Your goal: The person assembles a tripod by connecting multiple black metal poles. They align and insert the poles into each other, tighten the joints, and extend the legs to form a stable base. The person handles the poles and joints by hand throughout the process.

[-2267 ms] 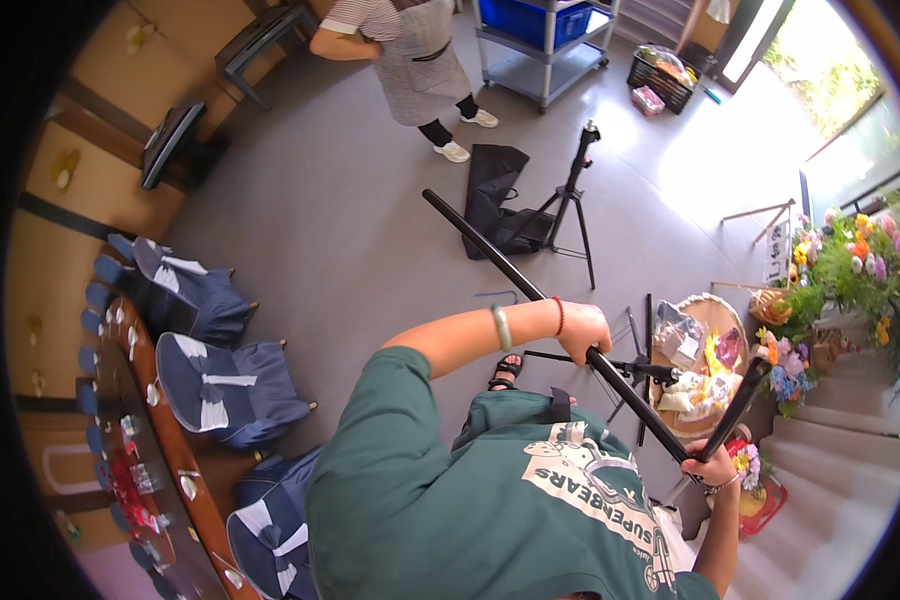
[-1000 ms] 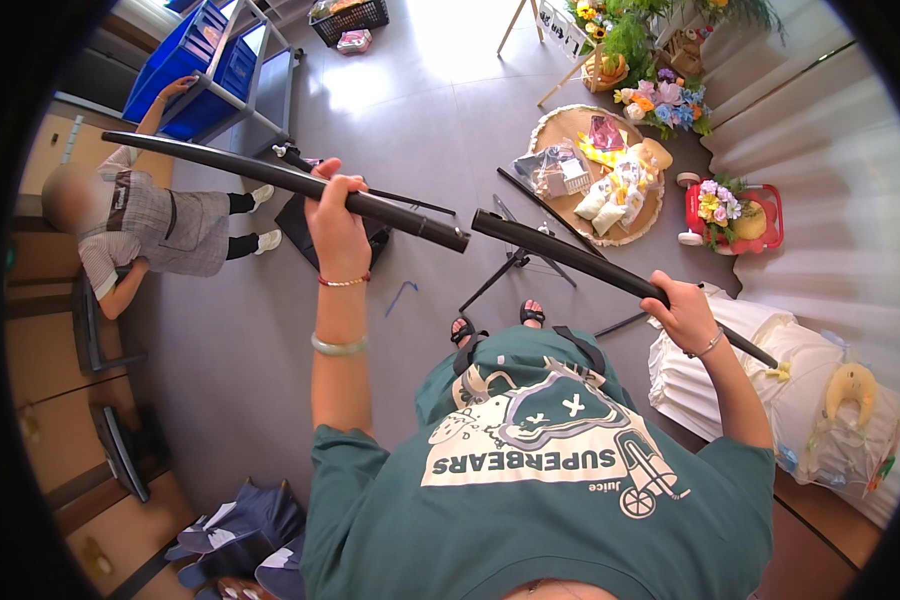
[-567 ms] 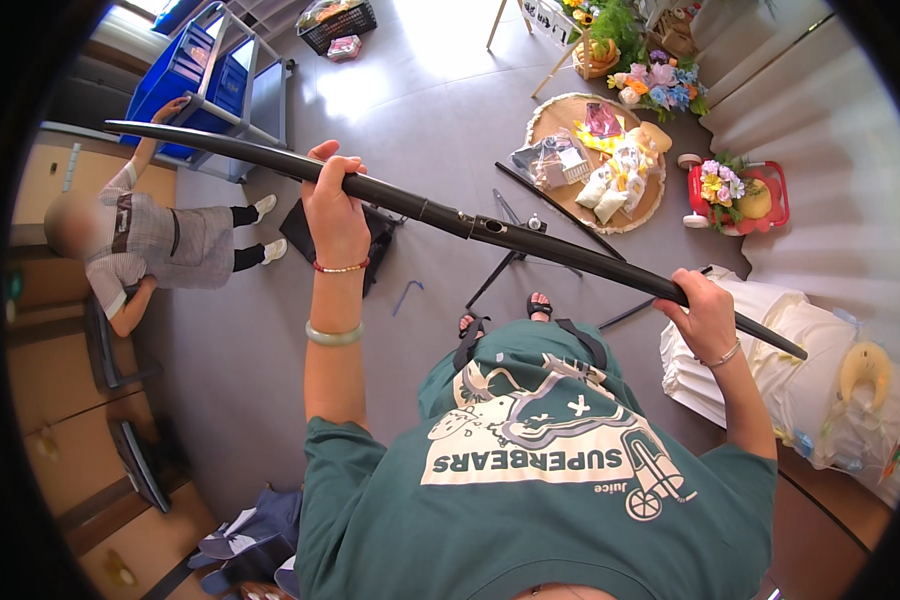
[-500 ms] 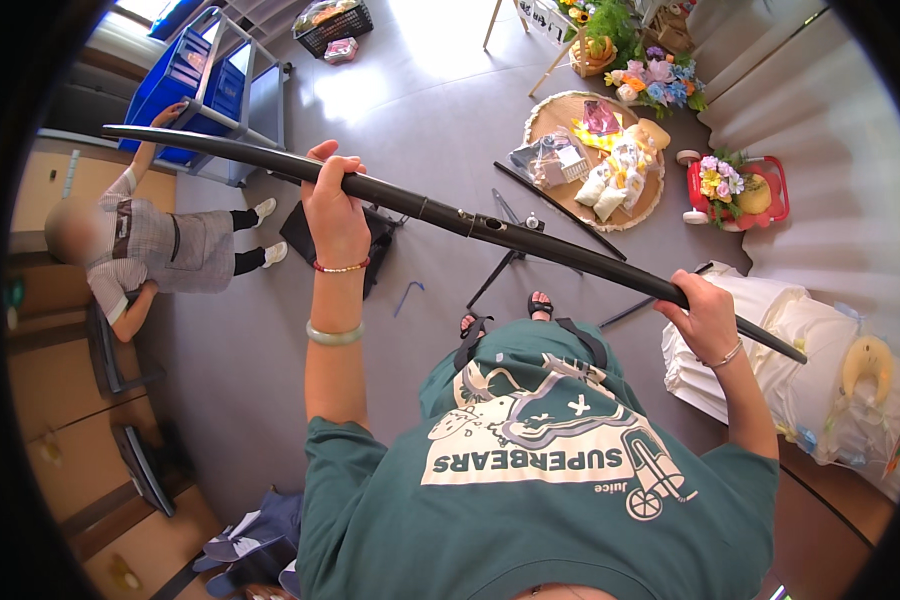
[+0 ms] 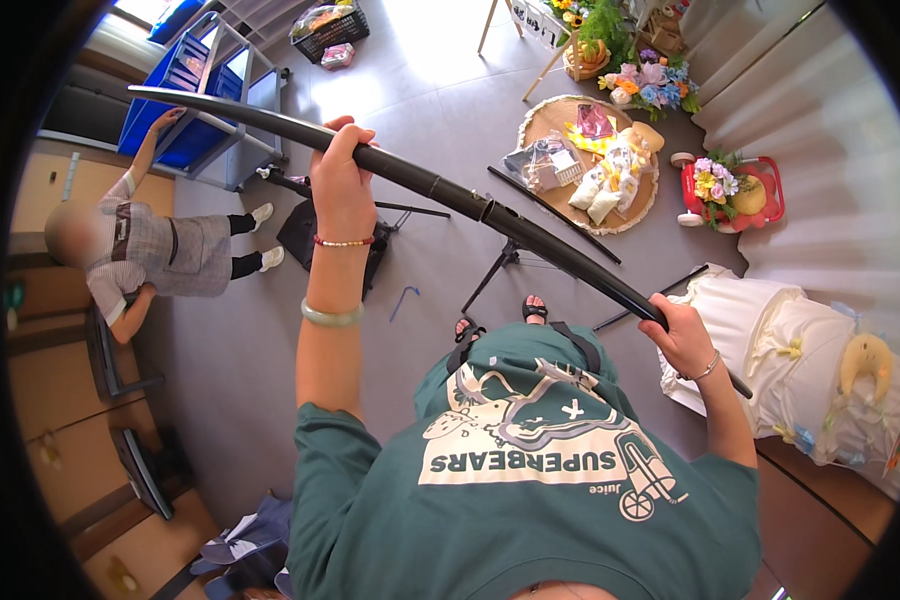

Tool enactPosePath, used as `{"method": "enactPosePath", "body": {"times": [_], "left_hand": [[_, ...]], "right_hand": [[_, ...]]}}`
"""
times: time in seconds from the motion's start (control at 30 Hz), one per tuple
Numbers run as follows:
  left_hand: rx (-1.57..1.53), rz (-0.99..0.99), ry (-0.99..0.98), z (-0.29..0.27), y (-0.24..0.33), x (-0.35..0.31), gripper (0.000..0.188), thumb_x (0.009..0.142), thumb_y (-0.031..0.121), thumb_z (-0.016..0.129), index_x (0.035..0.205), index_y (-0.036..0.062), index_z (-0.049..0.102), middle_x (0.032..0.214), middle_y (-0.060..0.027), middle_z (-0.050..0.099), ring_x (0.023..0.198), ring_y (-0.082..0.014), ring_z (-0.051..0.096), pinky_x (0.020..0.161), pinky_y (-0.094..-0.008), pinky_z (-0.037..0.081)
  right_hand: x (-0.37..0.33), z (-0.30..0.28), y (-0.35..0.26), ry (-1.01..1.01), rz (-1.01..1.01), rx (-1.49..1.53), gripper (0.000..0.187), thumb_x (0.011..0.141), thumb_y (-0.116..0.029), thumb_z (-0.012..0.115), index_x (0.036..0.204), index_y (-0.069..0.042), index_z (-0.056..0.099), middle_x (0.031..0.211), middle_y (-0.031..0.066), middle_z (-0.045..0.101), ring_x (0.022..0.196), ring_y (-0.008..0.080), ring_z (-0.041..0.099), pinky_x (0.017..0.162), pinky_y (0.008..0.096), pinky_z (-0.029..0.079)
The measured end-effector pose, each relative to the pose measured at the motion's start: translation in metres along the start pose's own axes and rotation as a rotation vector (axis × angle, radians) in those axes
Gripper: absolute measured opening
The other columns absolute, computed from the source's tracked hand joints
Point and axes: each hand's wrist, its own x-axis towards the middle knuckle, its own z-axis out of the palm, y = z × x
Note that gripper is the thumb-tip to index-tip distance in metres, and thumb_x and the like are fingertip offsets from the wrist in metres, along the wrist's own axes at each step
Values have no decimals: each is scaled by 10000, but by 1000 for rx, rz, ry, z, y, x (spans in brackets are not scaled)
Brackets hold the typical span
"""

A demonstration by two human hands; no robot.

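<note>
A long black metal tube (image 5: 570, 257) slants across my front, its far end up at the left and its near end low at the right. Around its upper part my left hand (image 5: 344, 182) is wrapped. My right hand (image 5: 682, 335) grips it near the lower end. Between the hands there is a joint with an open-looking notch; I cannot tell whether the sections are fully seated. Beyond the tube, black stand legs (image 5: 490, 275) are on the floor, partly hidden by it. A second black tube (image 5: 560, 218) lies farther off.
A person (image 5: 175, 240) stands at the left, one hand on a blue-bin cart (image 5: 185, 120). A black case (image 5: 300, 240) and a blue L-shaped tool (image 5: 402, 303) lie on the floor. Right are a round mat (image 5: 530, 125) with packages, a red flower cart (image 5: 770, 205) and a white-draped stand (image 5: 740, 310).
The tube tilts more steeply now. My right hand has moved left and slightly nearer to me; my left hand has risen a little. Both keep their hold.
</note>
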Motion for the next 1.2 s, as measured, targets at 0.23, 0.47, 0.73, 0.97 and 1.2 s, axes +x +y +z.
{"method": "enactPosePath", "body": {"times": [0.23,0.47,0.73,0.97,1.2], "left_hand": [[47,58,1,23,4,6,203,735,41,593,922,38,514,723,8,478,602,-40,416,488,-191,286],[143,86,-56,24,11,19,134,735,55,597,856,47,540,668,19,452,528,-38,354,456,-195,249],[102,52,10,38,13,13,161,738,49,596,885,31,532,693,-11,522,531,-48,381,459,-200,270],[127,111,-63,34,15,12,226,731,58,603,937,26,515,716,-12,530,590,-47,420,492,-194,285],[221,147,-163,32,27,3,294,723,71,601,994,9,507,723,-11,532,626,-54,441,524,-198,303]], "right_hand": [[-4,0,3,1,29,111,357,888,-367,576,883,-24,478,572,145,456,514,302,418,502,348,368],[-2,2,4,26,36,119,372,889,-379,571,891,-19,478,570,152,451,508,307,407,497,350,364],[0,3,-2,53,33,132,352,886,-358,575,878,-19,482,567,153,453,506,312,419,498,352,365],[-7,4,-10,71,52,154,301,864,-294,610,859,-10,510,605,141,501,526,275,460,515,332,385],[-15,16,-28,-42,93,431,199,821,-110,624,936,-5,502,661,93,554,571,150,503,546,281,406]]}}
